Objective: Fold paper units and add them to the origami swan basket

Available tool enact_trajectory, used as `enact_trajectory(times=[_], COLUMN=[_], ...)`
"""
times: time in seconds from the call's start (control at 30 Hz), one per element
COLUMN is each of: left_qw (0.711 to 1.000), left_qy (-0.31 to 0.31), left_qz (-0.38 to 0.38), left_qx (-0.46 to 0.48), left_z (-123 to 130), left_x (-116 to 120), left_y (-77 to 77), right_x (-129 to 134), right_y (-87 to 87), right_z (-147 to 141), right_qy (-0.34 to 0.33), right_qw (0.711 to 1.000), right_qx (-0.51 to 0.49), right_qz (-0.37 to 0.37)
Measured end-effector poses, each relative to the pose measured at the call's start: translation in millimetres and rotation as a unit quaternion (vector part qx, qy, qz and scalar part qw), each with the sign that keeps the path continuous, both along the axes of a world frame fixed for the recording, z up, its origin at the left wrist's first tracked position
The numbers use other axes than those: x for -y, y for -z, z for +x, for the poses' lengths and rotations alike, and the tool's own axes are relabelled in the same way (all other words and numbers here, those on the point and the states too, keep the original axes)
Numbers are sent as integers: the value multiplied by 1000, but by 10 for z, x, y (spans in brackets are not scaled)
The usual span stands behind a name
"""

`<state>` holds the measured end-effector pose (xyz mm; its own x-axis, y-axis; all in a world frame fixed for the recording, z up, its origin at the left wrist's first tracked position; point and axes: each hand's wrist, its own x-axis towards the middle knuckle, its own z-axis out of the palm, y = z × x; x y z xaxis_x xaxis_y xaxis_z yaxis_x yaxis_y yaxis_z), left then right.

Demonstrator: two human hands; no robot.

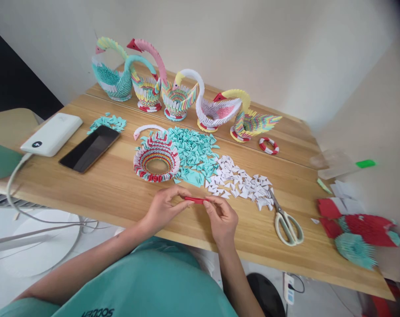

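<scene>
A narrow strip of folded red paper (195, 200) is stretched between my two hands, above the front part of the table. My left hand (167, 207) pinches its left end between thumb and fingers. At the right end, my right hand (222, 216) grips it the same way. Just beyond my left hand sits a round bowl of red, white and multicoloured folded pieces (157, 157). Behind the strip lie a heap of teal folded pieces (195, 147) and a spread of white folded pieces (241, 182).
Several paper swans (180, 103) stand along the back. A red-and-white ring (268, 145) lies near them. Scissors (287, 224) are to the right, beside red and teal paper pieces (368, 229). A phone (90, 149) and white power bank (52, 134) with a cable occupy the left.
</scene>
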<state>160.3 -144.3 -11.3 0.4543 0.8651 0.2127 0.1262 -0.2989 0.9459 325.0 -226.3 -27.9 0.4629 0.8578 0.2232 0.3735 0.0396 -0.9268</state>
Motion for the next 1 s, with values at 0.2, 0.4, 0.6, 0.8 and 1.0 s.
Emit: enact_trajectory(times=[0.2, 0.4, 0.6, 0.8, 1.0], left_qw=[1000, 999, 999, 999, 965], left_qy=[2, 6, 7, 8, 54], left_qz=[-17, -22, -37, -39, -173], left_qx=[17, 24, 23, 34, 191], left_z=[16, 27, 21, 102, 503], left_x=[6, -1, 2, -48, -236], left_y=[36, 52, 68, -133, -547], right_x=[0, -9, -13, -84, -390], right_y=[21, 25, 23, -171, -584], right_z=[2, 9, -1, 61, 252], right_qy=[0, 1, -1, 7, 55], right_qw=[1000, 1000, 1000, 1000, 994], right_qx=[4, 6, 10, 19, 33], right_qz=[0, 2, 3, 24, 86])
